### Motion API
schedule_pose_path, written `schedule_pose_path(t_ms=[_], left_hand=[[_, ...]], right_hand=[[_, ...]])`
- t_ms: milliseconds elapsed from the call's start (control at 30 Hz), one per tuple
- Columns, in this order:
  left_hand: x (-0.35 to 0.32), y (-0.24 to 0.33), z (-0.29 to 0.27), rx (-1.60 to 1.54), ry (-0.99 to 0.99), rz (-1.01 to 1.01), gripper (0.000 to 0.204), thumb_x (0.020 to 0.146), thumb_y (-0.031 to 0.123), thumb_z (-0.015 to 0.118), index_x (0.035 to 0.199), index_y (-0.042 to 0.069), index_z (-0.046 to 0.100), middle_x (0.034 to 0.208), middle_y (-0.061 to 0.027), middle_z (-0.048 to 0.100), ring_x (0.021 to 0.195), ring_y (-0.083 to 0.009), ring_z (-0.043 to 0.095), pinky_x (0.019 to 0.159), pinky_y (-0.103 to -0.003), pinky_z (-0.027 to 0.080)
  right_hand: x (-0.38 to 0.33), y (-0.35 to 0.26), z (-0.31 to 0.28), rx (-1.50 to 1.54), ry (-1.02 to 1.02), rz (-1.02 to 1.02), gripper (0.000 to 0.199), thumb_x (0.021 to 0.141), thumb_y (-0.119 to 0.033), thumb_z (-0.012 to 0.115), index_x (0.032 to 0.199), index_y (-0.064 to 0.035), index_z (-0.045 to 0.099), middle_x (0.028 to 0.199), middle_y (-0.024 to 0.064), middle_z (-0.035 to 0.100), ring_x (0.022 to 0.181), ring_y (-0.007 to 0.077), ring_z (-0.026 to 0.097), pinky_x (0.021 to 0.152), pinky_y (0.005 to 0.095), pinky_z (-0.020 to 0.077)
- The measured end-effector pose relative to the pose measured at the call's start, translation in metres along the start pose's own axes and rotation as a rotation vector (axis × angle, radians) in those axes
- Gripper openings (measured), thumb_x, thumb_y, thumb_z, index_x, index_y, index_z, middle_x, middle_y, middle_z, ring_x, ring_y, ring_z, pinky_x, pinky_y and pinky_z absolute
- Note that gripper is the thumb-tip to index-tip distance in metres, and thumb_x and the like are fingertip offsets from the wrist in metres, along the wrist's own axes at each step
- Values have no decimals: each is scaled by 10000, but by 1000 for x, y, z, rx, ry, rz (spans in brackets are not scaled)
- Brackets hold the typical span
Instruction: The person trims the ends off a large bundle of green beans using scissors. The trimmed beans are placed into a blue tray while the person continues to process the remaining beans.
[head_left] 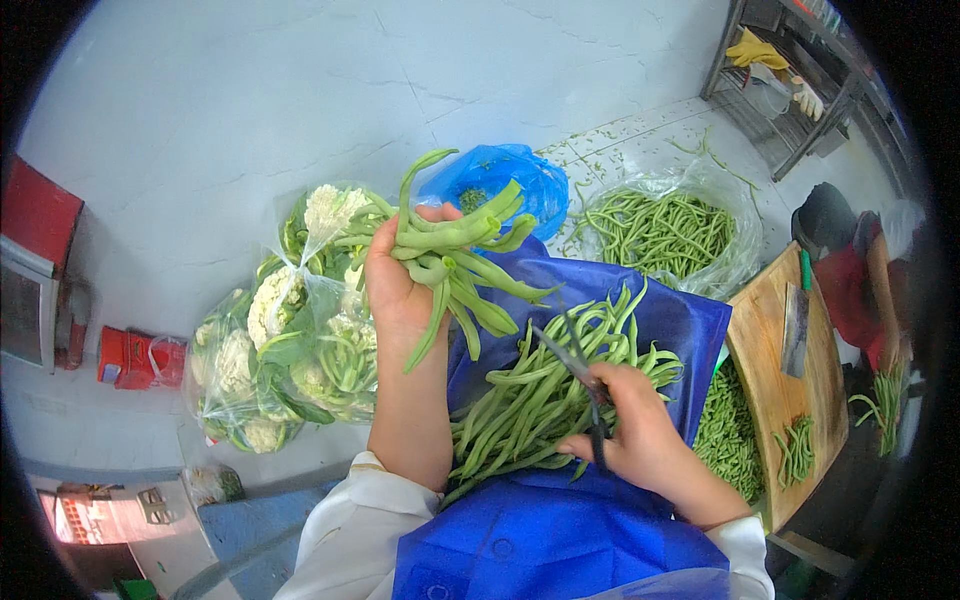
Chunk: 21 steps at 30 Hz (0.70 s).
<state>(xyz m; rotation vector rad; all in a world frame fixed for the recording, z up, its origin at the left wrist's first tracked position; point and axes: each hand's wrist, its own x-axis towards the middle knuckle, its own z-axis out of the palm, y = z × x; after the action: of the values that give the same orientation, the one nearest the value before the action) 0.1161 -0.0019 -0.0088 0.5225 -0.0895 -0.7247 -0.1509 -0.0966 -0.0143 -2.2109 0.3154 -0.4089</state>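
My left hand point(392, 280) is raised with a loose bunch of green beans point(455, 235) in its grip, the ends fanning out to the right. My right hand point(640, 425) grips a pair of dark-handled scissors point(572, 365), fingers around the handles. The blades are parted and point up toward the bunch, a little below it and apart from it. Under both hands, a heap of long green beans point(530, 410) lies in my lap on a blue apron point(690, 310).
Beyond my lap are a blue plastic bag point(545, 195) and a clear bag of beans point(665, 235). Bagged cauliflower point(270, 305) stands left. At right, cut beans point(733, 430) lie beside a wooden board point(765, 375) with a cleaver point(796, 330); another person's hand point(893, 345) holds beans.
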Motion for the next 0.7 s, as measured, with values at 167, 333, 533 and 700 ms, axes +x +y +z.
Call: schedule_pose_path(t_ms=[167, 333, 533, 700], left_hand=[[-10, -13, 25, 78, 117, 95, 288, 930, 194, 448, 863, -37, 606, 881, -168, 636, 880, -269, 628, 790, -408, 545], [1, 2, 5, -95, -240, -43, 257, 923, 184, 472, 886, -47, 578, 828, -139, 593, 786, -221, 588, 735, -368, 536], [-5, 3, 25, -974, -351, -202, 257, 887, 99, 539, 1106, -22, 475, 914, -49, 482, 759, -147, 500, 750, -294, 489], [-13, 0, 33, -975, -407, -230, 291, 890, 104, 527, 1146, -17, 461, 888, -47, 473, 756, -161, 506, 811, -333, 482]], right_hand=[[16, 8, 18, -141, 124, -161, 578, 646, -243, 861, 1089, -29, 559, 805, 102, 592, 730, 290, 591, 650, 369, 468], [1, -4, 2, 139, -21, 52, 468, 723, -241, 822, 1074, -37, 589, 714, 51, 579, 653, 198, 589, 602, 315, 465], [-6, -35, -33, 507, -593, 358, 606, 792, -330, 779, 1244, -39, 499, 880, 101, 616, 824, 175, 612, 755, 318, 496], [5, -38, -11, 493, -395, 279, 492, 803, -310, 772, 1137, -21, 557, 809, 115, 613, 732, 174, 598, 678, 316, 488]])
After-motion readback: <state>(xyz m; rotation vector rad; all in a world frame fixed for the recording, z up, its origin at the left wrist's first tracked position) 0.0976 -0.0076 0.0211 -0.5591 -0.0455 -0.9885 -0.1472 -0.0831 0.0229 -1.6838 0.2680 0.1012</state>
